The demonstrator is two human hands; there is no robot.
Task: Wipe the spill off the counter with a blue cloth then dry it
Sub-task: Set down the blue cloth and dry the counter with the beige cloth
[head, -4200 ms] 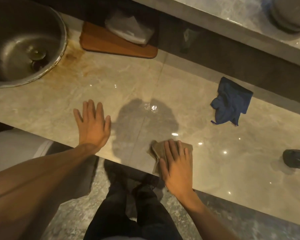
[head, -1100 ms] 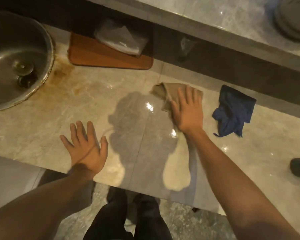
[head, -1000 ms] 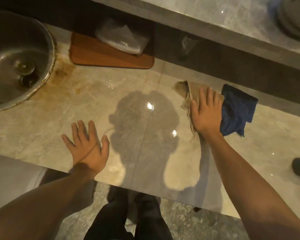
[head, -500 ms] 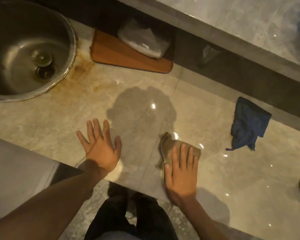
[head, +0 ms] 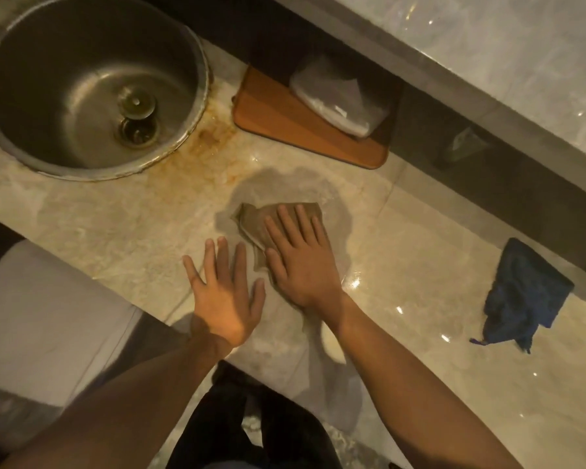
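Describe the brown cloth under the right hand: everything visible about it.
The brown cloth is a small tan-brown rag, soft fabric by its look, folded or bunched with uneven creased edges. It lies flat on the marble counter, in front of the wooden board and to the right of the sink. The right hand presses on it with fingers spread, covering its right part; a corner sticks out to the left. Whether it is damp cannot be told.

table (head: pixel 420 265): glossy polished stone, showing rust-coloured staining
sink (head: pixel 48 79): dull brushed metal
board (head: pixel 278 120): smooth wood
tan rag (head: pixel 251 225): matt cloth
blue cloth (head: pixel 521 296): soft crumpled fabric
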